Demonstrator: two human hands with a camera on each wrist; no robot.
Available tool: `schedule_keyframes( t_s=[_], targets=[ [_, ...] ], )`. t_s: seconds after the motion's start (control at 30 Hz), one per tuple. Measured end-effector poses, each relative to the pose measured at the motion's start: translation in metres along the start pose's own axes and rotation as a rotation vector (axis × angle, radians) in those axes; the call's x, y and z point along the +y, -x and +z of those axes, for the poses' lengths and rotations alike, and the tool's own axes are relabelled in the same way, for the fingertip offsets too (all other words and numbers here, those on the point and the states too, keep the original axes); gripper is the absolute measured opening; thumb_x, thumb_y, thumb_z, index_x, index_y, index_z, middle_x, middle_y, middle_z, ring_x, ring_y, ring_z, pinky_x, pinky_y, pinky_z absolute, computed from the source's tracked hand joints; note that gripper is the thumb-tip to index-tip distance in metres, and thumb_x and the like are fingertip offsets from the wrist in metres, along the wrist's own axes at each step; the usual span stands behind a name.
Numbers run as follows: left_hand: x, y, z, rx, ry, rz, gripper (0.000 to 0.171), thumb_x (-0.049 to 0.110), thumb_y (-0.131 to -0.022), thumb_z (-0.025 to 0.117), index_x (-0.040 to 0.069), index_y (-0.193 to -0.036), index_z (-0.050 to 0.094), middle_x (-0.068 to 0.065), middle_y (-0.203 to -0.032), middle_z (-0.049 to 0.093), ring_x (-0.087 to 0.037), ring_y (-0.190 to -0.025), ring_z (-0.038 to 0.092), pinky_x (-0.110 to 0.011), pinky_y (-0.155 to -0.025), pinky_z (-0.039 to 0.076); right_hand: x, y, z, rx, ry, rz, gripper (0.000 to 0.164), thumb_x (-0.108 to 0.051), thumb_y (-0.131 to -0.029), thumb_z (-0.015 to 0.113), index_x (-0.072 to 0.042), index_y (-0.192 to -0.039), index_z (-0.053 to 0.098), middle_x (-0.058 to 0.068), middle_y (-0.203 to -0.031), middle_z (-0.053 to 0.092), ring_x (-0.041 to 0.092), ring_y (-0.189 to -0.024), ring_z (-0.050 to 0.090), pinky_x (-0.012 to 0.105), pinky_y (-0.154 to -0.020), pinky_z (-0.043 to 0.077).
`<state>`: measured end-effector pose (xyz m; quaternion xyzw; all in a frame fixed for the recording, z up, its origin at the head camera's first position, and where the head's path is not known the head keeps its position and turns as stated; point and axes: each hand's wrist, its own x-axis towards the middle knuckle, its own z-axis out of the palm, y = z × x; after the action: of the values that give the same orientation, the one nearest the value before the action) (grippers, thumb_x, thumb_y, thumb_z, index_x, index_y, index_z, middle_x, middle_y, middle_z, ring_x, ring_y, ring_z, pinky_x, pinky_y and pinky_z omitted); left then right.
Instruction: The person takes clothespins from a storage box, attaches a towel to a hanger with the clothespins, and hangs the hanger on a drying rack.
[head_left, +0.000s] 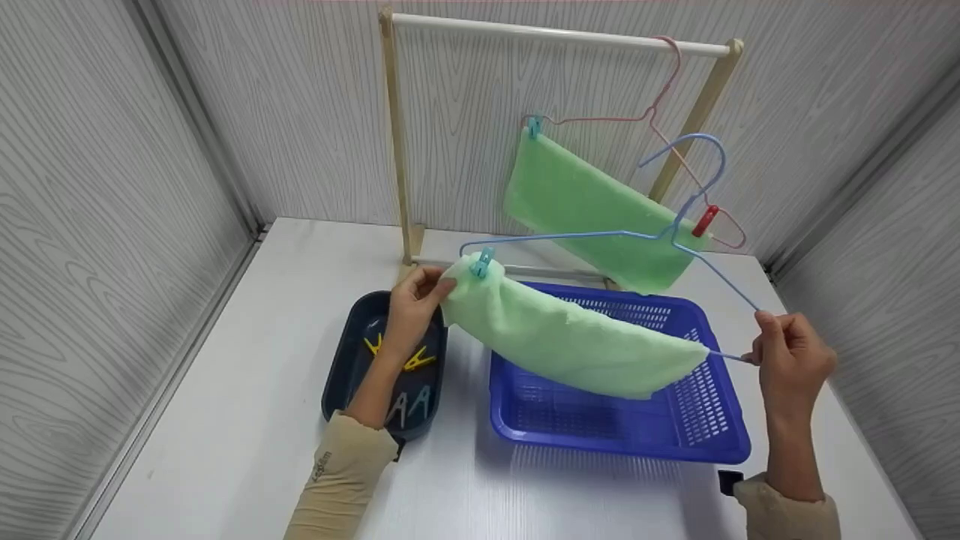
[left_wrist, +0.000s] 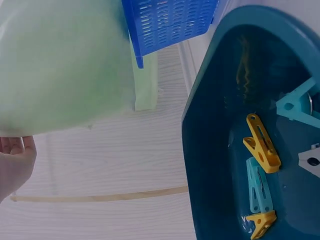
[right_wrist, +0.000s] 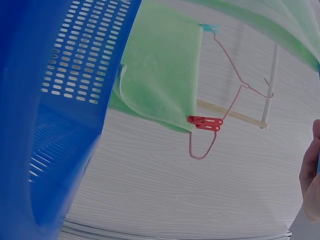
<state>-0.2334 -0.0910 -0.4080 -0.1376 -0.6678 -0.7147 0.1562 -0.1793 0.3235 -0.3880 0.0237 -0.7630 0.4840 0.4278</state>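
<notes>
A pale green cloth (head_left: 577,349) hangs over the bottom bar of a blue hanger (head_left: 555,237). Near the hanger's left end a teal clothespin (head_left: 482,263) clips the cloth. My left hand (head_left: 409,309) pinches the cloth's left edge beside that clothespin; in the left wrist view the same hand (left_wrist: 17,162) shows at the cloth's border. The hanger's right end is gripped by my right hand (head_left: 793,358), to the right of the cloth. That hand (right_wrist: 311,177) is only partly seen in the right wrist view.
Behind, a green cloth (head_left: 592,202) hangs from a pink hanger (head_left: 600,118) on a rack's white rod (head_left: 555,33), held by teal and red clothespins (head_left: 706,221). Below are a blue basket (head_left: 622,450) and a dark tub (left_wrist: 200,95) with several clothespins (left_wrist: 262,142).
</notes>
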Motion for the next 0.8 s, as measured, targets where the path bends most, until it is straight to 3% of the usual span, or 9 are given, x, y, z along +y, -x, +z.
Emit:
schedule_keyframes(
  t_s=[0.07, 0.2, 0.3, 0.43, 0.6, 0.8],
  targets=[
    [0.001, 0.0, 0.0, 0.023, -0.004, 0.007, 0.015, 0.0, -0.088, 0.059, -0.012, -0.097, 0.057, -0.008, -0.09, 0.061, -0.012, -0.081, 0.057, -0.023, -0.074, 0.047, -0.001, 0.001, 0.001, -0.001, 0.008, -0.005, 0.032, -0.008, -0.088, 0.062, 0.01, -0.065, 0.048, 0.007, -0.046, 0.042, 0.007, -0.04, 0.043, 0.013, -0.042, 0.043],
    [-0.016, -0.004, -0.003, 0.03, 0.003, 0.017, 0.017, 0.003, -0.088, 0.061, -0.01, -0.099, 0.059, -0.008, -0.093, 0.061, -0.014, -0.083, 0.058, -0.024, -0.075, 0.047, -0.003, 0.003, 0.002, -0.003, 0.014, -0.024, 0.031, -0.008, -0.088, 0.062, 0.01, -0.066, 0.049, 0.007, -0.047, 0.042, 0.007, -0.04, 0.043, 0.013, -0.043, 0.043],
    [-0.031, -0.006, -0.008, 0.012, 0.024, 0.009, 0.02, 0.007, -0.088, 0.062, -0.008, -0.101, 0.06, -0.009, -0.094, 0.061, -0.017, -0.086, 0.058, -0.027, -0.077, 0.047, -0.003, 0.003, 0.002, -0.004, 0.009, -0.032, 0.031, -0.007, -0.088, 0.062, 0.01, -0.066, 0.049, 0.006, -0.048, 0.042, 0.007, -0.041, 0.043, 0.012, -0.043, 0.043],
    [-0.037, -0.002, -0.016, -0.038, 0.008, -0.013, 0.021, 0.01, -0.088, 0.062, -0.006, -0.103, 0.06, -0.009, -0.099, 0.06, -0.02, -0.091, 0.057, -0.029, -0.081, 0.046, -0.002, 0.002, 0.002, -0.01, 0.017, -0.061, 0.03, -0.007, -0.088, 0.062, 0.01, -0.066, 0.049, 0.005, -0.048, 0.042, 0.006, -0.041, 0.043, 0.013, -0.043, 0.043],
    [-0.041, 0.005, -0.031, -0.078, -0.072, -0.026, 0.025, 0.012, -0.089, 0.061, -0.004, -0.109, 0.059, -0.015, -0.106, 0.059, -0.022, -0.097, 0.057, -0.031, -0.086, 0.044, -0.001, 0.001, 0.0, -0.001, 0.038, -0.04, 0.031, -0.008, -0.088, 0.062, 0.011, -0.067, 0.049, 0.005, -0.048, 0.042, 0.006, -0.042, 0.043, 0.012, -0.043, 0.043],
    [-0.048, 0.013, -0.048, -0.052, -0.198, -0.005, 0.025, 0.007, -0.088, 0.061, -0.007, -0.108, 0.059, -0.019, -0.106, 0.059, -0.029, -0.096, 0.056, -0.04, -0.086, 0.043, -0.001, -0.002, -0.002, 0.008, 0.023, -0.053, 0.031, -0.007, -0.087, 0.062, 0.012, -0.067, 0.049, 0.004, -0.047, 0.042, 0.006, -0.04, 0.043, 0.012, -0.042, 0.042]
  ],
)
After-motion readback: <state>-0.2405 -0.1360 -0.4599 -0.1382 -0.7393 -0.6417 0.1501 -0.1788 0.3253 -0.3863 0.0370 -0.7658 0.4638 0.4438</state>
